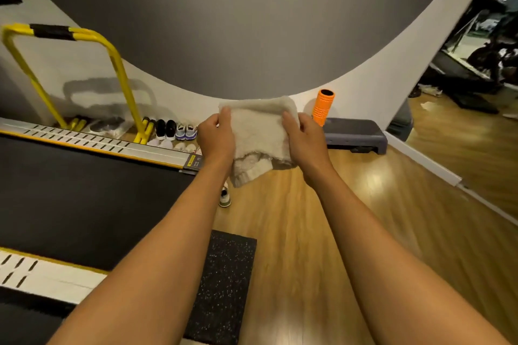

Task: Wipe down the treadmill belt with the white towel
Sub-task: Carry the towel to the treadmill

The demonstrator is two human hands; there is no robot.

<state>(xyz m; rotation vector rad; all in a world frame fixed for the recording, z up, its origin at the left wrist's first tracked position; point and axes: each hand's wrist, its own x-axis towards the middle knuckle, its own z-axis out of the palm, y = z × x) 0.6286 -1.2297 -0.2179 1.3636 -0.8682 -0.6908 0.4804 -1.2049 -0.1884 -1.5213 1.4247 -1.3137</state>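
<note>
A folded white towel hangs in the air over the wooden floor, held from both sides. My left hand grips its left edge and my right hand grips its right edge. The black treadmill belt stretches across the left of the view, below and to the left of the towel, between silver side rails. The towel does not touch the belt.
A yellow handrail rises behind the treadmill. Several shoes line the wall. An orange foam roller stands beside a grey step platform. A black speckled mat lies on the floor by the treadmill's end.
</note>
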